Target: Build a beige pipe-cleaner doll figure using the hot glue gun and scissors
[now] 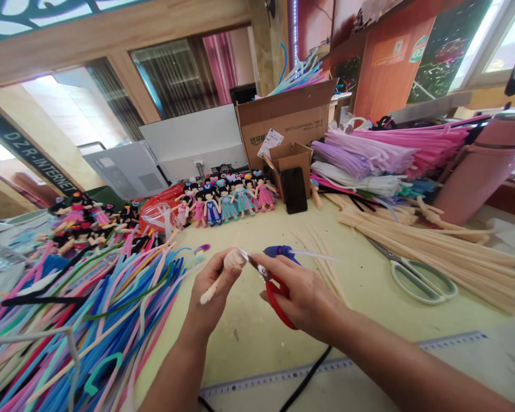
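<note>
My left hand (212, 286) is closed around a small cream-coloured piece (234, 260) that looks wound from fuzzy pipe cleaner, with a stub poking out below the fingers. In my right hand (302, 292) is a pair of red-handled scissors (281, 306). Their blades touch or lie right against the top of the cream piece; whether they are parted I cannot tell. Just behind my right hand lies a blue glue gun (278, 252) with a clear glue stick out of its end. Loose cream pipe cleaners (321, 257) rest beside it.
Colourful pipe cleaners (124, 309) heap at the left. Several small dolls (232, 200) stand behind, near a black phone (294, 190) and cardboard boxes (285, 120). At the right are pale-handled scissors (423, 280), a cream bundle (438, 246) and a pink bottle (476, 166). A ruler (278, 377) crosses the front.
</note>
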The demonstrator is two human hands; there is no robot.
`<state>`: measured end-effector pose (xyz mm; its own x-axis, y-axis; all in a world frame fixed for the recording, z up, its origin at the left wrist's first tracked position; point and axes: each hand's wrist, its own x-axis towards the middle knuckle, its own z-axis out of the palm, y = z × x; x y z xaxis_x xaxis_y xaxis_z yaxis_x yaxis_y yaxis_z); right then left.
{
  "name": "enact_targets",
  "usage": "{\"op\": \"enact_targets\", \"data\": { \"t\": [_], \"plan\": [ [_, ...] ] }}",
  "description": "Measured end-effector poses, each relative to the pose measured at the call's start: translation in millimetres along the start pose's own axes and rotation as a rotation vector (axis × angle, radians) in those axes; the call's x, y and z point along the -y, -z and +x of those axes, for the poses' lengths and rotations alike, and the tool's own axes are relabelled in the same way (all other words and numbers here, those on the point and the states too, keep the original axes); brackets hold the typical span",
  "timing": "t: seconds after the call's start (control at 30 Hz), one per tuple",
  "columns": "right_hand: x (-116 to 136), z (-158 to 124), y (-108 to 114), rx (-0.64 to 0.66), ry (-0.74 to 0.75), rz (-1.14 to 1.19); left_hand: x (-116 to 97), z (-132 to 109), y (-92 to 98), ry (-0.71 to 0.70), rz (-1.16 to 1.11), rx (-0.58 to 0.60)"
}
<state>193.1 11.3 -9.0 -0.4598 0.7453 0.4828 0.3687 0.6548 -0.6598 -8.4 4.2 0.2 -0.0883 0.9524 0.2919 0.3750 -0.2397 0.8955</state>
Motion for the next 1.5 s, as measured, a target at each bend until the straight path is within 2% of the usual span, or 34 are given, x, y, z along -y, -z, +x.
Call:
{"op": "enact_targets", "data": {
  "t": [0.1,0.17,0.33,0.43,0.5,0.63,0.73,0.9,1.03,1.27,1.4,1.5],
  "plan": [
    [-9.3,2.7,-5.2,-0.1,-0.115,0.137,0.1,-1.4,-4.3,-0.026,0.121,-0.018],
    [-14.5,4.0,-8.6,-0.119,-0.182,0.185,0.7,-2.2,-6.2,-0.04,0.125,0.006],
    [-13.6,8.2,-7.4,0.0,-0.386,0.185,-0.6,-1.4,-5.3,0.015,0.025,0.062],
    [-9.1,11.3,-1.5,0.029,-0.462,0.126,2.1,1.1,-5.6,0.071,-0.051,0.013],
    [-8.5,11.9,1.3,0.023,-0.431,0.08,5.9,2.9,-7.1,0.077,-0.089,-0.082],
    [-11.6,8.1,1.0,0.082,-0.322,-0.051,9.3,6.2,-9.0,-0.008,-0.161,-0.281],
    [-14.0,3.7,-3.2,0.161,-0.273,-0.144,5.1,8.3,-6.8,0.007,-0.215,-0.338],
    [-16.9,0.5,-10.2,0.198,-0.206,-0.19,-0.4,10.9,-3.3,0.084,-0.25,-0.331],
    [-18.4,0.4,-12.5,0.197,-0.173,-0.215,2.1,12.2,-2.9,0.109,-0.336,-0.334],
    [-19.7,-2.9,-18.0,0.279,-0.142,-0.281,6.5,12.8,0.6,0.167,-0.427,-0.316],
    [-6.9,-3.1,-12.9,0.349,-0.133,-0.308,8.1,14.3,0.3,0.197,-0.442,-0.266],
    [11.4,-5.8,2.1,0.453,-0.102,-0.348,8.1,15.9,-0.8,0.226,-0.452,-0.249]
  ]
}}
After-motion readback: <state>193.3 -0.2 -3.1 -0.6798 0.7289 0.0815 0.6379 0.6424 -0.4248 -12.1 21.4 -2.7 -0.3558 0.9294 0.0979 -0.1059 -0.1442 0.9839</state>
